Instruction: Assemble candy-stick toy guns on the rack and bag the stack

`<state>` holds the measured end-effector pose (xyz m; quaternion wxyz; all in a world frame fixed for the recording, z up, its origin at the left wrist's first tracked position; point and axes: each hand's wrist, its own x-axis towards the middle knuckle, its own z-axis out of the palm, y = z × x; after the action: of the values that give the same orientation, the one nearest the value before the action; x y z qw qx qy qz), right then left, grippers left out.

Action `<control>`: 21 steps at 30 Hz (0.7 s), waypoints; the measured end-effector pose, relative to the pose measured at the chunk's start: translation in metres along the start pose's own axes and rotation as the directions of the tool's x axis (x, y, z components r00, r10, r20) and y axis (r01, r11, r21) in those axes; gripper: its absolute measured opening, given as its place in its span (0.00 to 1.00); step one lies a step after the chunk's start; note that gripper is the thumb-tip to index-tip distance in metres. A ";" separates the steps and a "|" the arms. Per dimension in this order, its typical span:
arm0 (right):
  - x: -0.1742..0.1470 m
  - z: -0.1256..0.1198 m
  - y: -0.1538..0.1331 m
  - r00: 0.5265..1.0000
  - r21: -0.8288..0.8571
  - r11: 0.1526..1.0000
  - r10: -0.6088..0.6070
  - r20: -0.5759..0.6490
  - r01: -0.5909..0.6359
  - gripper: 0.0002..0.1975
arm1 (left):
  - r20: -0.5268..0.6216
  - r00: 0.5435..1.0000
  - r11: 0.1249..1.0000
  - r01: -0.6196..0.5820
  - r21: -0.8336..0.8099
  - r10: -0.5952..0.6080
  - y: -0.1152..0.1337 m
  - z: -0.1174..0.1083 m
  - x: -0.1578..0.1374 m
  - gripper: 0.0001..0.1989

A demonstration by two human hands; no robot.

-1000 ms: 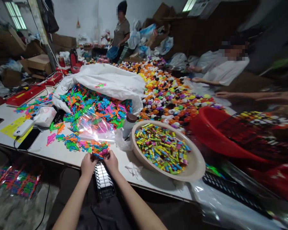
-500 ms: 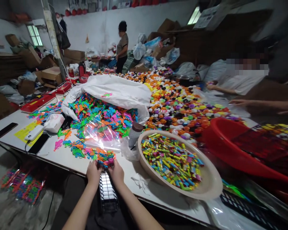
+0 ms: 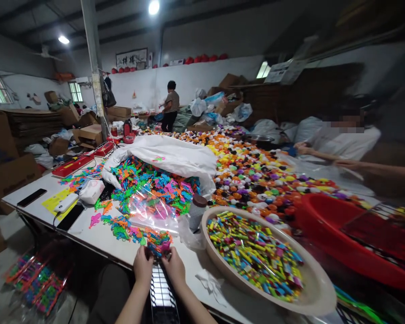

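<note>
At the table's front edge, my left hand [image 3: 143,265] and my right hand [image 3: 174,266] are close together, fingers curled in at a small heap of coloured plastic toy guns [image 3: 157,239]. The right fingertips pinch beside a pink toy gun [image 3: 165,247]. What the left fingers hold is too small to make out. Below and between my wrists is a black grid-like rack [image 3: 162,288] with white strips. Just beyond, a clear plastic bag [image 3: 151,209] lies against the large pile of toy guns [image 3: 148,177], partly covered by a white sack [image 3: 175,150].
To my right stands a beige basin [image 3: 324,299] of small wrapped tubes, with a red basin [image 3: 310,216] beyond. A brown-lidded jar [image 3: 198,209] is by the basin. Phones [image 3: 32,198] lie left. A co-worker [image 3: 347,144] sits right; another person [image 3: 170,108] stands behind.
The view has tilted upward and shifted left, so the scene sits lower and further right. My hands stay at the same small heap, with slight finger movement.
</note>
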<state>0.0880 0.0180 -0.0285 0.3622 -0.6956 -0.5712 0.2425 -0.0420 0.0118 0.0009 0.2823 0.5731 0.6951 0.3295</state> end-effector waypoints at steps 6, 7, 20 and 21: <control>-0.002 -0.004 -0.006 0.999 0.024 0.999 0.038 0.014 -0.038 0.06 | 0.013 0.999 0.994 -0.048 0.102 0.047 0.000 -0.003 0.006 0.06; -0.002 -0.004 -0.006 0.999 0.025 0.999 0.047 0.015 -0.047 0.06 | 0.012 0.999 0.994 -0.050 0.097 0.049 0.000 -0.003 0.006 0.06; 0.001 -0.010 -0.014 0.993 -0.042 0.994 0.101 0.055 -0.099 0.05 | -0.015 0.991 0.954 -0.120 0.276 0.129 0.001 -0.002 0.011 0.12; 0.001 -0.011 -0.016 0.994 -0.039 0.994 0.099 0.055 -0.097 0.05 | -0.012 0.990 0.949 -0.133 0.287 0.143 0.003 -0.004 0.010 0.13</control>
<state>0.0869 0.0177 -0.0092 0.3205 -0.7221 -0.5507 0.2694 -0.0452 0.0219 0.0051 0.1615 0.6495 0.6981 0.2543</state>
